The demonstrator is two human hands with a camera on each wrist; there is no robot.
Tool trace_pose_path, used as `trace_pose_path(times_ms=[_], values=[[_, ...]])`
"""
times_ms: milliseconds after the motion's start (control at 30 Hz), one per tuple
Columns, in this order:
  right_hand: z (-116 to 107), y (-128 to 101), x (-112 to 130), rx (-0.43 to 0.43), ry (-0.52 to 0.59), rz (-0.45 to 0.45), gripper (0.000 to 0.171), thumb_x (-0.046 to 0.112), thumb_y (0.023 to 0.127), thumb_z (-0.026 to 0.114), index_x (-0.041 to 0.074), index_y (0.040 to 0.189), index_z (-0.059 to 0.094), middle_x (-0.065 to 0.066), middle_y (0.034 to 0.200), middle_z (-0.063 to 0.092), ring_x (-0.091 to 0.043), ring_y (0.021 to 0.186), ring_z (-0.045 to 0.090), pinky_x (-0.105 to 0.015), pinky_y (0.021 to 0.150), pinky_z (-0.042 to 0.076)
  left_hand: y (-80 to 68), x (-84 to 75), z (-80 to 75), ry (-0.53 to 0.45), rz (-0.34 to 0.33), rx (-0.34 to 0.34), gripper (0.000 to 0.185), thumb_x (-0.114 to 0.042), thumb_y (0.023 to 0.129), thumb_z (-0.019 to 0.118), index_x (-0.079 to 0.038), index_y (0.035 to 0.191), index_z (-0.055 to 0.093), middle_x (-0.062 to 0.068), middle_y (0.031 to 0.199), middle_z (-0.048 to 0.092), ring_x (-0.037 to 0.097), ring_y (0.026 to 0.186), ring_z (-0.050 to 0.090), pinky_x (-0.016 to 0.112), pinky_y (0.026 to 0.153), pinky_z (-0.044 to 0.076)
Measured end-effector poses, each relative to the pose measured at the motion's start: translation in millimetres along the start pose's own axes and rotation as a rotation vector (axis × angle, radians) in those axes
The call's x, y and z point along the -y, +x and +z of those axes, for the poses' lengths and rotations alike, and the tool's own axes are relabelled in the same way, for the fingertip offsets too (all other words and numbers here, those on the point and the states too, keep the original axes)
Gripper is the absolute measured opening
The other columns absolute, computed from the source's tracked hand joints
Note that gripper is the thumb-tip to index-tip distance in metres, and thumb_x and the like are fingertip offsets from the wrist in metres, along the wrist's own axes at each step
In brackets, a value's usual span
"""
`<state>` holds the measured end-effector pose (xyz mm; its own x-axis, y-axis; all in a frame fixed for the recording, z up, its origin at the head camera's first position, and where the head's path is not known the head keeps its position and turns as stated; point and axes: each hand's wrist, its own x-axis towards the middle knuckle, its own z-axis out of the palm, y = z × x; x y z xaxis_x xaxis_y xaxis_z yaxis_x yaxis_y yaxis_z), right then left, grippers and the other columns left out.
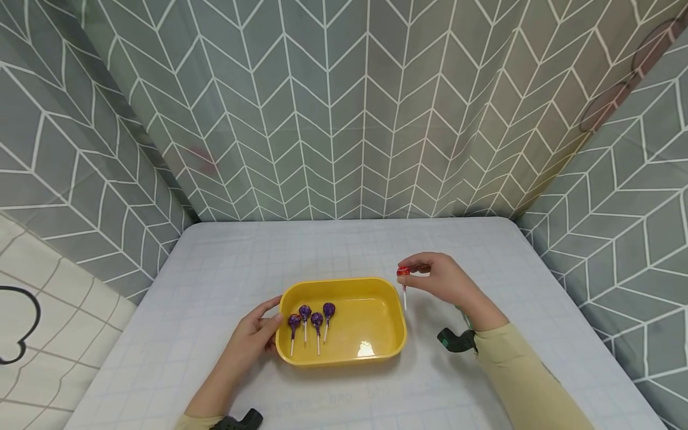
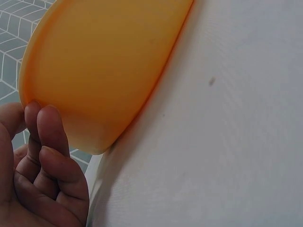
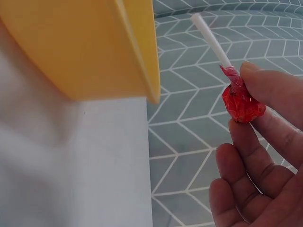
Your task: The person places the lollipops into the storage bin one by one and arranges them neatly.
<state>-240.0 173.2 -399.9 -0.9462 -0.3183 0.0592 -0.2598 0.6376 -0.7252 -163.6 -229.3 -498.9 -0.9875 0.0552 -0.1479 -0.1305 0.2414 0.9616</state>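
Note:
My right hand (image 1: pixel 442 279) pinches a red-wrapped lollipop (image 1: pixel 404 272) by its head between thumb and fingers, just beyond the tray's right end. Its white stick points down in the head view. In the right wrist view, the crinkled red wrapper (image 3: pixel 242 105) shows between the fingertips. At the other end, my left hand (image 1: pixel 255 333) holds the yellow tray (image 1: pixel 349 353) by its left rim, with fingertips against the outer wall in the left wrist view. Several purple-wrapped lollipops (image 1: pixel 316 321) lie in the tray's left half, sticks towards me.
A white cloth with a faint grid covers the table (image 1: pixel 236 251). Grey chevron-patterned curtains (image 1: pixel 344 119) stand along its back and sides. Black straps (image 1: pixel 457 340) sit at both wrists. A light checked cloth (image 1: pixel 48 322) shows at the far left.

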Motion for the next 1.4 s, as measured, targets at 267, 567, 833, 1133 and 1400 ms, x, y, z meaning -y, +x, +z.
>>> trace_pose_path(times_ms=[267, 567, 833, 1133, 1400], values=[[7, 6, 8, 0.025, 0.009, -0.027, 0.038, 0.043, 0.082, 0.080, 0.019, 0.111, 0.073, 0.007, 0.106, 0.069, -0.021, 0.104, 0.061, -0.045, 0.093, 0.049, 0.5, 1.2, -0.7, -0.011, -0.016, 0.001, 0.046, -0.038, 0.099, 0.061, -0.031, 0.142, 0.049, 0.012, 0.084, 0.069, 0.028, 0.065, 0.059, 0.033, 0.059, 0.054], [13, 11, 16, 0.053, -0.002, -0.067, 0.034, 0.042, 0.083, 0.080, 0.020, 0.109, 0.073, 0.009, 0.103, 0.068, -0.015, 0.097, 0.062, -0.039, 0.089, 0.051, 0.4, 0.0, -0.9, -0.005, -0.010, 0.003, 0.044, -0.036, 0.100, 0.060, -0.030, 0.142, 0.049, 0.013, 0.083, 0.068, 0.027, 0.064, 0.059, 0.033, 0.058, 0.053], [18, 13, 24, 0.074, 0.014, -0.074, 0.032, 0.039, 0.083, 0.080, 0.021, 0.108, 0.074, 0.010, 0.101, 0.069, -0.014, 0.096, 0.062, -0.037, 0.088, 0.051, 0.4, 0.2, -0.9, -0.001, -0.015, 0.003, 0.045, -0.039, 0.099, 0.060, -0.032, 0.142, 0.049, 0.013, 0.082, 0.068, 0.028, 0.065, 0.059, 0.033, 0.059, 0.053], [26, 18, 32, 0.087, -0.021, -0.070, 0.031, 0.038, 0.081, 0.082, 0.021, 0.106, 0.075, 0.011, 0.099, 0.068, -0.014, 0.094, 0.061, -0.039, 0.090, 0.051, 0.0, -0.3, -0.9, 0.001, -0.018, -0.003, 0.044, -0.038, 0.099, 0.060, -0.031, 0.142, 0.049, 0.013, 0.082, 0.068, 0.027, 0.064, 0.058, 0.033, 0.058, 0.053], [34, 21, 38, 0.112, -0.025, -0.096, 0.029, 0.034, 0.083, 0.081, 0.018, 0.105, 0.075, 0.011, 0.095, 0.068, -0.013, 0.090, 0.061, -0.036, 0.086, 0.052, 0.3, -1.1, -0.8, 0.007, -0.017, -0.002, 0.044, -0.038, 0.099, 0.060, -0.031, 0.142, 0.049, 0.012, 0.082, 0.068, 0.028, 0.064, 0.058, 0.033, 0.058, 0.053]])
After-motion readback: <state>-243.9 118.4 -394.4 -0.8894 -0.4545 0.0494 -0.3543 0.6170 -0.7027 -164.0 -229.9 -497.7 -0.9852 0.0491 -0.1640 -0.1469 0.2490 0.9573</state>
